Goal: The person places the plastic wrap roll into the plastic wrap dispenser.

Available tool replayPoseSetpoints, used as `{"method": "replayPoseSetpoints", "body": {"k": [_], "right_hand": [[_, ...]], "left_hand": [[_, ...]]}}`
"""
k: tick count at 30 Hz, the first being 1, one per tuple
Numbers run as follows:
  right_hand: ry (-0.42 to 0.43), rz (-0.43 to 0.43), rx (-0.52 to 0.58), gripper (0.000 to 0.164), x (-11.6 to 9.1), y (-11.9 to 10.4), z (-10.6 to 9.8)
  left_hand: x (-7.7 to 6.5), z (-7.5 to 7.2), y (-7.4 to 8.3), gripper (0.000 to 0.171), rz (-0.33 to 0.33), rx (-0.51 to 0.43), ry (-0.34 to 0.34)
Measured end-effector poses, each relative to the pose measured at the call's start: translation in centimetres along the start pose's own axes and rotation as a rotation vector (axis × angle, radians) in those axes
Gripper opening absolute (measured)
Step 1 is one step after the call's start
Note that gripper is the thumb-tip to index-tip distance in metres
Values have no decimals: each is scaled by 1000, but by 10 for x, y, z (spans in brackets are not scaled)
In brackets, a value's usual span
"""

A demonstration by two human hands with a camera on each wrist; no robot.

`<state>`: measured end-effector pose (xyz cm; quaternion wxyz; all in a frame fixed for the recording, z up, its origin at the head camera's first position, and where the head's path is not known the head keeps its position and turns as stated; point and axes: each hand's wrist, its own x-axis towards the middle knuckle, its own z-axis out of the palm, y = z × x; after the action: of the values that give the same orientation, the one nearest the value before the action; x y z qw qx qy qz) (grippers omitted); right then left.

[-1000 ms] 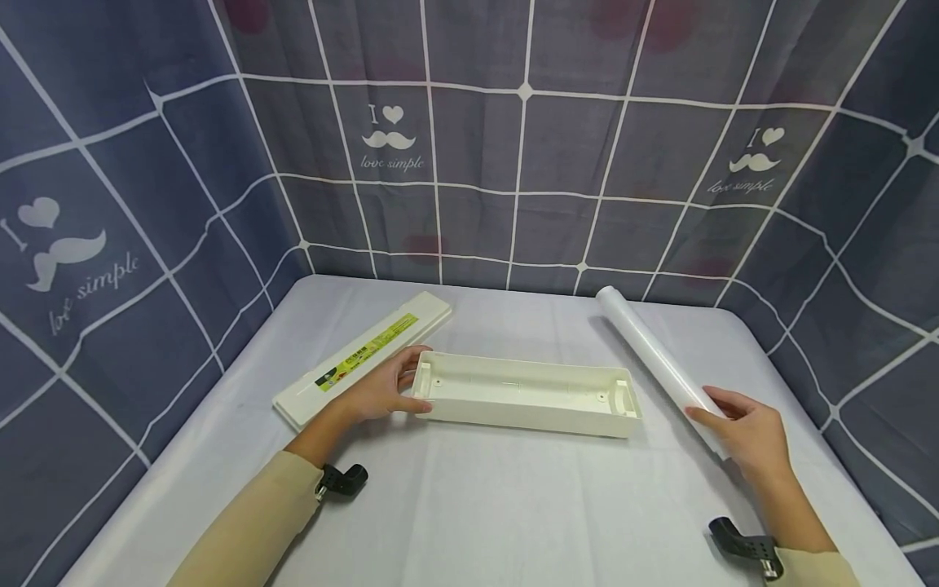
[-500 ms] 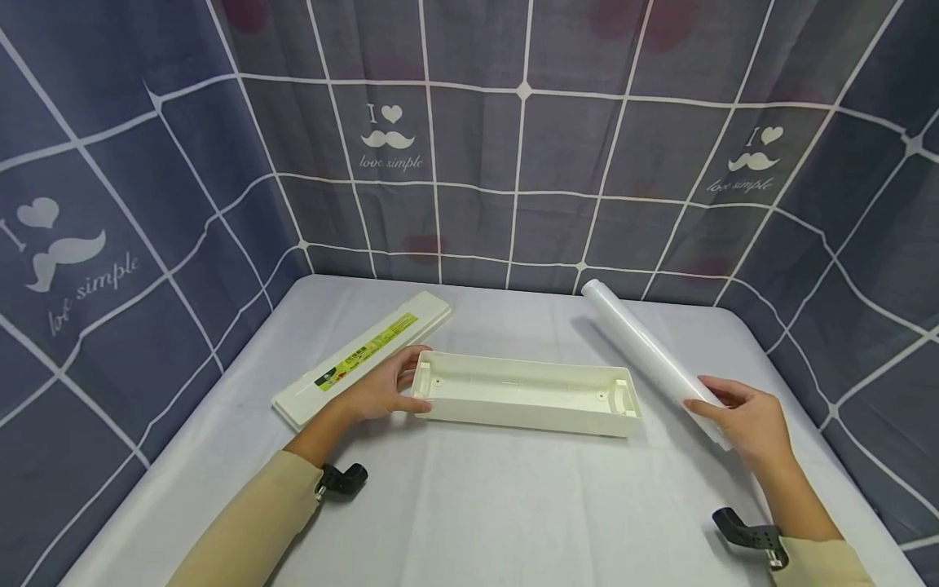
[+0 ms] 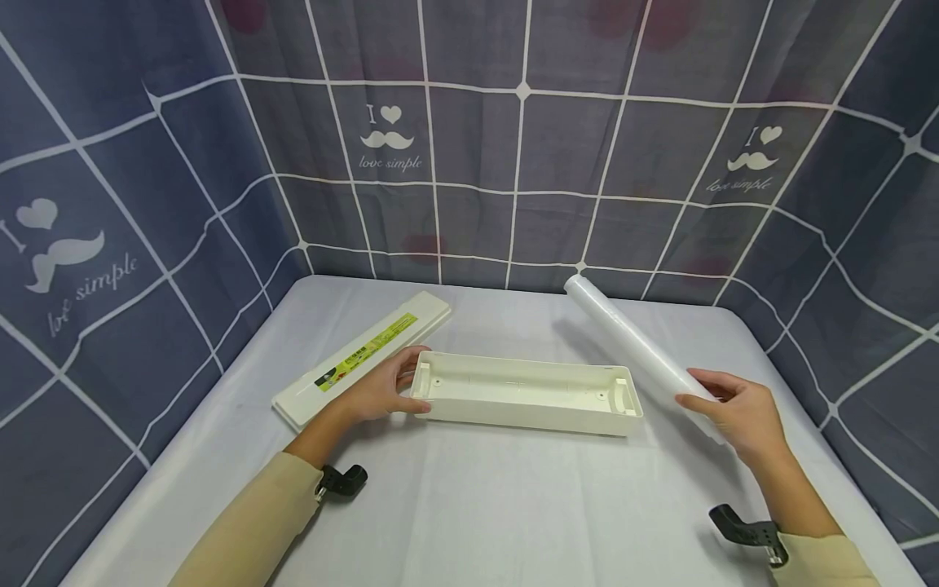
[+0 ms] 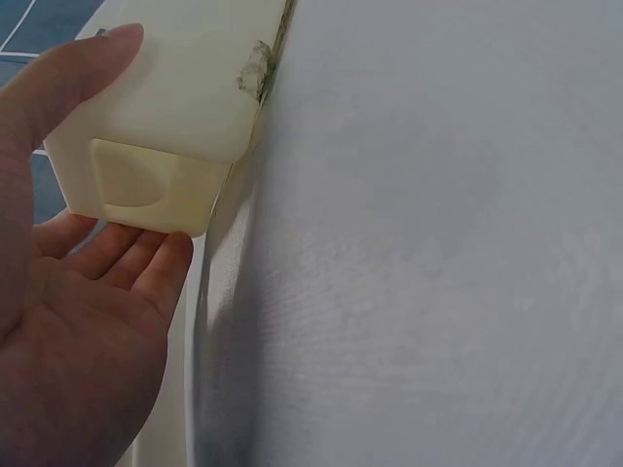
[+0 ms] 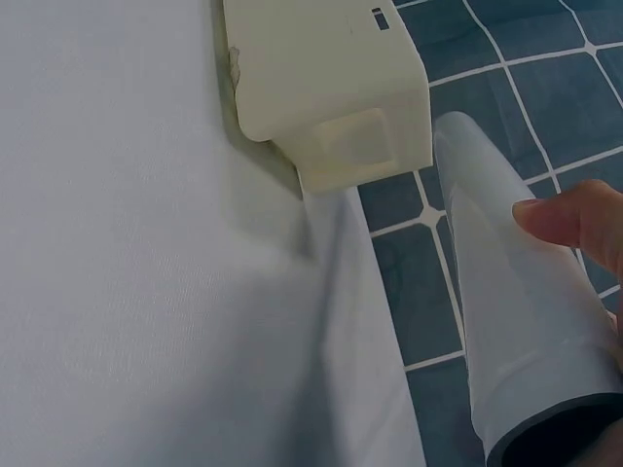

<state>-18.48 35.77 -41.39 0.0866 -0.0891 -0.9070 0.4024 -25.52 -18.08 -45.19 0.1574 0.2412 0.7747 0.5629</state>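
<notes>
A long cream plastic box (image 3: 524, 416), its top side uncovered, lies across the middle of the table. My left hand (image 3: 381, 389) grips its left end, thumb on the front wall; in the left wrist view the thumb presses the box wall (image 4: 185, 88) and the fingertips touch its end. With my right hand (image 3: 744, 414) I hold the near part of a white, glossy roll of plastic wrap (image 3: 631, 334), off the table and slanting toward the far left. The right wrist view shows the roll's hollow end (image 5: 555, 438) and my thumb (image 5: 565, 222) across it.
A flat cream lid (image 3: 302, 399) with a green and yellow label lies behind my left hand, angled away. The white-covered table (image 3: 499, 505) is bounded by dark checked curtains (image 3: 469, 220) at the back and both sides.
My right hand has lifted the roll of plastic wrap, and its far end has swung left toward the box. My left hand and the box have stayed where they were.
</notes>
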Motion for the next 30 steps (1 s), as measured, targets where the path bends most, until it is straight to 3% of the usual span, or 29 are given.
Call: {"method": "replayPoseSetpoints", "body": {"k": [20, 30], "right_hand": [[-53, -134, 88, 62, 2, -20, -1], [-142, -188, 136, 59, 9, -25, 4]], "left_hand": [[2, 0, 0, 95, 5, -11, 1], [2, 1, -2, 97, -6, -6, 8]]}}
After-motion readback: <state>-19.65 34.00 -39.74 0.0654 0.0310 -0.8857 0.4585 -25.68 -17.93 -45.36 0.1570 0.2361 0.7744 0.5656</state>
